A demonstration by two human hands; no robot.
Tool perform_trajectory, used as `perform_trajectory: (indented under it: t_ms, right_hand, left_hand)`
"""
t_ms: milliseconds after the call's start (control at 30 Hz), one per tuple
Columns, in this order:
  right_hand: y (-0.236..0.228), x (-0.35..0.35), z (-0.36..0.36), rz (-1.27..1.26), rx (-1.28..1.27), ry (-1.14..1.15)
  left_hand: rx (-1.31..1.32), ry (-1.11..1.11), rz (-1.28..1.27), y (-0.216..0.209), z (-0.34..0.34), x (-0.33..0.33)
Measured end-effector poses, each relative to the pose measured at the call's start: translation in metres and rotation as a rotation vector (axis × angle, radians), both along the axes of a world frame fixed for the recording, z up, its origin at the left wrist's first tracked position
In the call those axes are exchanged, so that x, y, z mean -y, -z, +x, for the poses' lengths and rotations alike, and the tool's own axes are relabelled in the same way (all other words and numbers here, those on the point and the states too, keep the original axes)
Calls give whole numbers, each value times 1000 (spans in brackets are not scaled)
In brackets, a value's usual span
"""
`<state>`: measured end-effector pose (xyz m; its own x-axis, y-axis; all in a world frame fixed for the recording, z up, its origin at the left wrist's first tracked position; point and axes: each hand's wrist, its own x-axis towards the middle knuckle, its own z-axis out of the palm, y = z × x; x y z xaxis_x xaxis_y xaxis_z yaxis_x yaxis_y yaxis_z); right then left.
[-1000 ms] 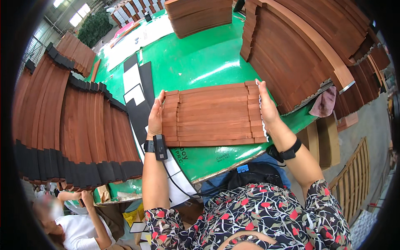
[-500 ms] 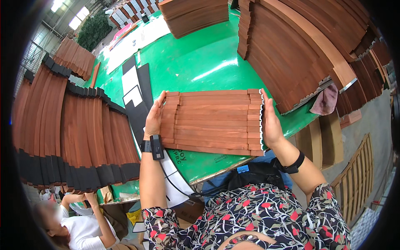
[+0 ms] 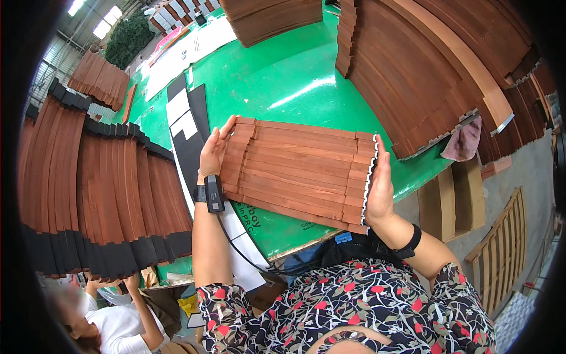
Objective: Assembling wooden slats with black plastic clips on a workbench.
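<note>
A row of reddish-brown wooden slats (image 3: 298, 174), packed side by side, spans the space between my two hands above the green table. My left hand (image 3: 215, 150) presses on the slats' left ends, its fingertips at the far corner. At the other side my right hand (image 3: 380, 189) lies flat along the right ends, which show a white jagged edge. The row is held between both palms and slopes down toward my right hand. A black device is strapped to my left wrist, and a black band is around my right forearm.
Stacked slats with black ends (image 3: 127, 194) fill the left side. Larger brown stacks (image 3: 407, 76) stand at right, with a pink cloth (image 3: 463, 140) by their near corner. Another stack (image 3: 271, 20) is on the far green tabletop (image 3: 277, 76). A co-worker in white (image 3: 121, 327) is at lower left.
The row of slats has turned: its right end has come nearer to me and its left end has gone slightly farther away. Both hands still hold its ends.
</note>
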<state>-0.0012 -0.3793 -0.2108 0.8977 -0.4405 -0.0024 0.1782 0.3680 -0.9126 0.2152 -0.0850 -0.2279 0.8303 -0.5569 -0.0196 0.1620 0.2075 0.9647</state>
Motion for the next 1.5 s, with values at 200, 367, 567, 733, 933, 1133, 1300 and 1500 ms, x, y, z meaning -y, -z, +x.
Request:
perform_trajectory:
  t_ms: [200,367,567,733,933,1133,1300,1500]
  right_hand:
    - [11,4,-19,-196,95,-76]
    - [21,-1,-24,-173,50,-39]
    - [34,14,-19,800,352,61]
    - [42,38,-5,-532,-80,70]
    - [34,38,-13,-791,-44,90]
    - [-23,18,-36,-666,200,57]
    - [-93,-12,-46,-578,299,-412]
    - [-130,-65,-31,-860,349,-1020]
  left_hand:
    - [53,3,64,-8,-6,1]
    - [-60,1,8,-10,-9,7]
    - [17,2,95,0,1,-18]
    - [-7,-218,212,-40,-29,-8]
    - [435,-336,686,-85,-75,-16]
    - [497,-366,890,-118,-148,-28]
    - [638,-605,1392,-80,-201,-38]
    - [566,-654,1525,-23,-211,-25]
